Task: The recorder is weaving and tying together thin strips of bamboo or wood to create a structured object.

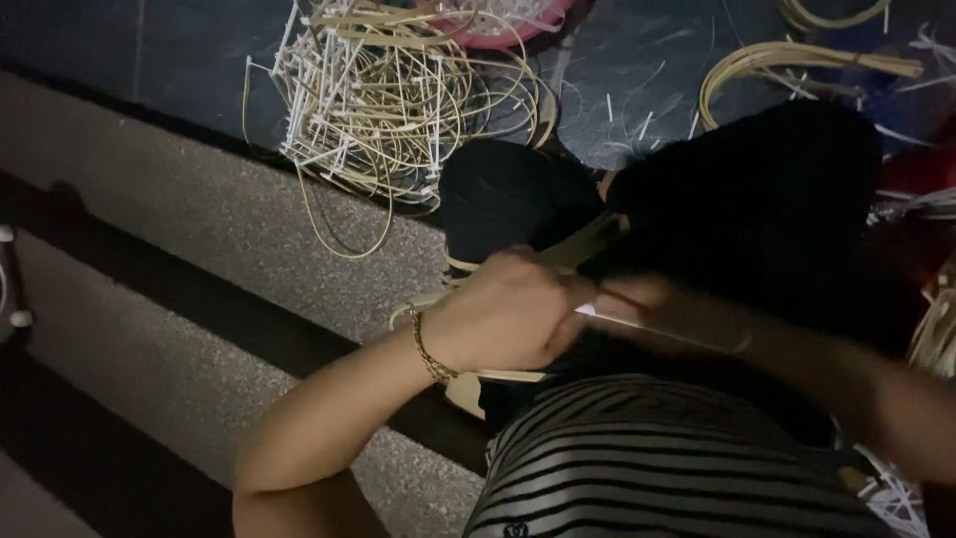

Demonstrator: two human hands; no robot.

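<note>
**Head view: pale cane strip gripped in the lap, bending only begun**

Head view, looking down at a flat, pale-yellow cane strip (518,261) held over the dark-clothed knees. Runs on a slant, long axis from lower left by the wrist up toward the upper right, far end pointing at the right knee; lower part curving round under the wrist. Clamped by the left hand (513,314), fingers curled shut over it, beaded bracelet (430,351) at the wrist. Met from the right by the right hand (647,299), blurred; pinching a thin white sliver, apparently, though grip cannot be told for sure.

Judged early in the work: one strip bent, no woven form visible yet.

Farther out on the dark floor: a tangled heap of looped cane and white plastic pegs (383,95), a separate coil of cane strips (797,62), a pink basin rim (503,25).
</note>
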